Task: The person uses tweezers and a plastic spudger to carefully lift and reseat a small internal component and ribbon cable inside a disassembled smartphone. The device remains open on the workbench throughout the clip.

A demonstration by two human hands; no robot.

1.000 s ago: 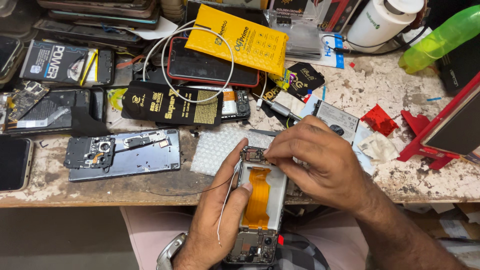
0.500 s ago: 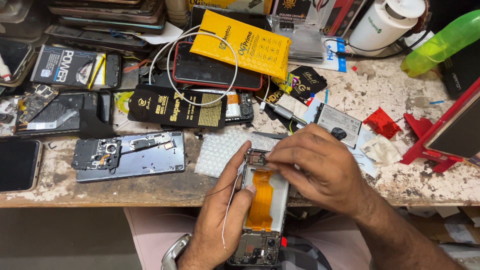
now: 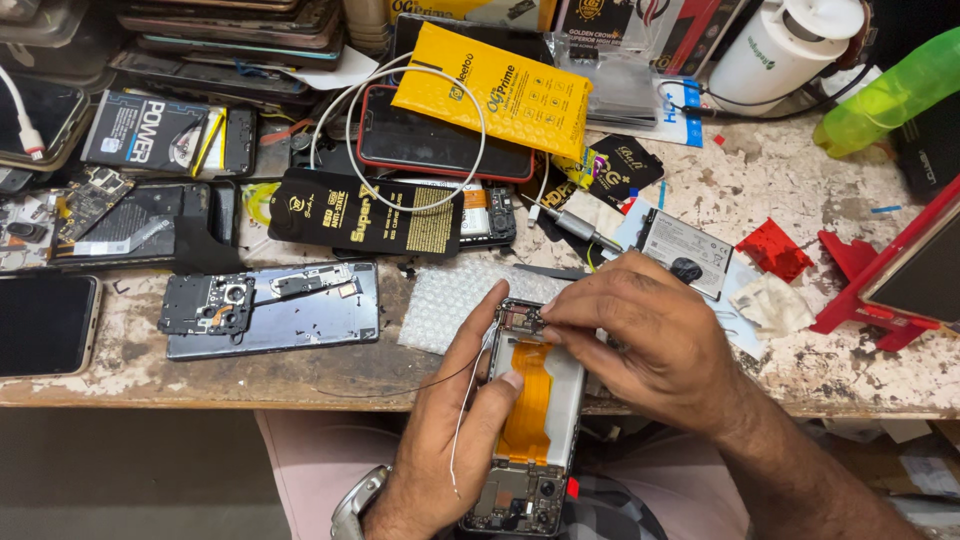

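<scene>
- My left hand (image 3: 440, 440) is wrapped around the opened smartphone (image 3: 530, 420) from its left edge, thumb pressed on the white battery beside the orange flex cable (image 3: 530, 400); the phone sits over my lap, its top end at the bench edge.
- My right hand (image 3: 640, 340) has its fingertips pinched together on the small board at the phone's top end; whether they hold a part there I cannot tell.
- Progress, as I judge it: back cover off, internals bare, flex cable in place; nothing closed up yet.
- Just behind the phone: a bubble-wrap pad (image 3: 450, 300).
- Left of it: a grey phone frame (image 3: 270, 310) with camera module exposed.
- Further back: a black screen-protector packet (image 3: 370, 215), a yellow padded envelope (image 3: 495, 85), a white cable (image 3: 350, 140).
- Right: a loose battery (image 3: 685, 250), red plastic pieces (image 3: 775, 250), a green bottle (image 3: 890, 90).
- All on a worn, paint-chipped workbench (image 3: 800, 190).
</scene>
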